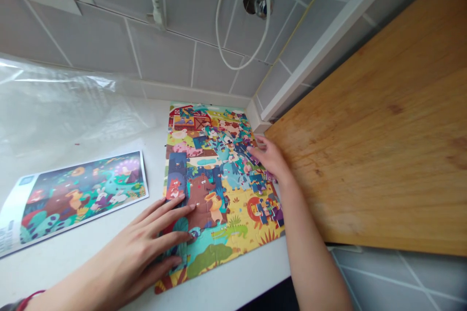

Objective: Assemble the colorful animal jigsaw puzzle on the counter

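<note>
A colourful puzzle board with farm and savanna animals lies on the white table. On its left side rests a partly joined puzzle section with a brown bear. My left hand lies over the lower left of that section, fingers spread, fingertips touching the pieces. Loose puzzle pieces are heaped on the upper right of the board. At the right edge of this heap is my right hand, its thumb and forefinger parted at the pieces. Nothing can be seen held between them.
A printed picture sheet of the bear scene lies to the left. Clear plastic film covers the back left of the table. A wooden panel stands at the right. A white cable hangs before the tiled wall.
</note>
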A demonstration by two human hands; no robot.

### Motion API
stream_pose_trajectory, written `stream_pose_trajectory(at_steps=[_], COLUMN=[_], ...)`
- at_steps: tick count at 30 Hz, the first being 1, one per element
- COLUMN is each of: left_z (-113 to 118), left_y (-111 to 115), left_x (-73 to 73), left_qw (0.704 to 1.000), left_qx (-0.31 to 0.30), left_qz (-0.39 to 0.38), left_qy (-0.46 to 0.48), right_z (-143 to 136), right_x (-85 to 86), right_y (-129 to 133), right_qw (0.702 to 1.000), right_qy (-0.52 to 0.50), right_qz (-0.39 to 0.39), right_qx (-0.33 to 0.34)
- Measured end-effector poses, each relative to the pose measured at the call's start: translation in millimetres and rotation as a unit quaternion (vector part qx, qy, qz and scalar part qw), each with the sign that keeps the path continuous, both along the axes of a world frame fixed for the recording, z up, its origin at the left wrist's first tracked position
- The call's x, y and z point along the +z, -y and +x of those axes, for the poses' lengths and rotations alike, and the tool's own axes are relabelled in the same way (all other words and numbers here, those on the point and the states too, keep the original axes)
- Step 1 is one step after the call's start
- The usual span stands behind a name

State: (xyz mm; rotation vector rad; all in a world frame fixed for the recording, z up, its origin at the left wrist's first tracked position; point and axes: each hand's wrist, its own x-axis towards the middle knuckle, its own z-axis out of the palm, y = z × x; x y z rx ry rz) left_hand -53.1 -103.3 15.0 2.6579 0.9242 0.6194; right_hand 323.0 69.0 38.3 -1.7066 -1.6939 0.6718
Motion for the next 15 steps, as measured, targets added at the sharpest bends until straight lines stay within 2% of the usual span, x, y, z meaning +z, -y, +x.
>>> stream_pose_trajectory(at_steps=[2,4,8,15], left_z=[-1,-2,-4,-3], left_y=[1,2,2,0], left_x=[-0.8,-3.1,-7.3,-2.6], left_qw=[1.0,1.0,1.0,1.0], left_qx=[-0.001,0.0,-0.001,-0.018], left_qz=[-0.007,-0.008,0.011,0.002], left_qy=[-0.001,-0.012,-0.028,0.005], right_z=[3,6,10,11], right_x=[-0.2,-0.9,-4.7,-6.2], right_y=[3,4,-1,-7], right_qw=[0.994,0.987,0.987,0.986], right_qy=[0.097,0.142,0.146,0.154], right_qz=[-0.033,-0.062,-0.072,-0.012], right_qx=[0.033,0.033,-0.006,-0.068])
